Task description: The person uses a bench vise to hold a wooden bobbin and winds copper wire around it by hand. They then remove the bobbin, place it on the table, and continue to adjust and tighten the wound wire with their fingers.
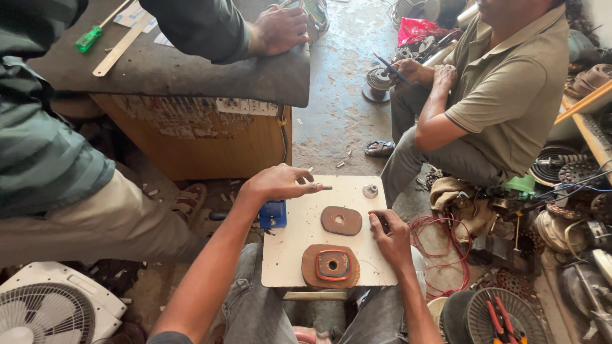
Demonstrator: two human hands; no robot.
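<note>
A small white board (290,255), square with rounded corners and scuffed, rests across the lap of the person wearing the camera. The left hand (275,183) lies over the board's far left corner, fingers curled around a thin dark metal rod (324,188) whose tip pokes out toward the right along the far edge. The right hand (390,239) presses on the board's right edge, fingers bent over a small dark object that is mostly hidden, so what it grips cannot be told. Between the hands, near the middle of the board, lies a flat brown oval wooden former (341,220) with a pale hole in its centre. Nearer the body, at the near edge, sits a larger brown oval wooden former (310,266) carrying a loop of copper wire bound in orange tape (333,265) around a dark centre hole. A small grey metal nut (370,190) stands near the far right corner. A blue box-shaped fitting (273,215) is fixed at the board's left edge. On the concrete floor to the right lies a tangle of red wire (440,237). A seated person in an olive shirt (510,89) faces the board, and another person's hand (279,28) rests on a grey workbench (172,70) bearing a green-handled screwdriver (89,38). A white fan (44,312) lies at the lower left.
</note>
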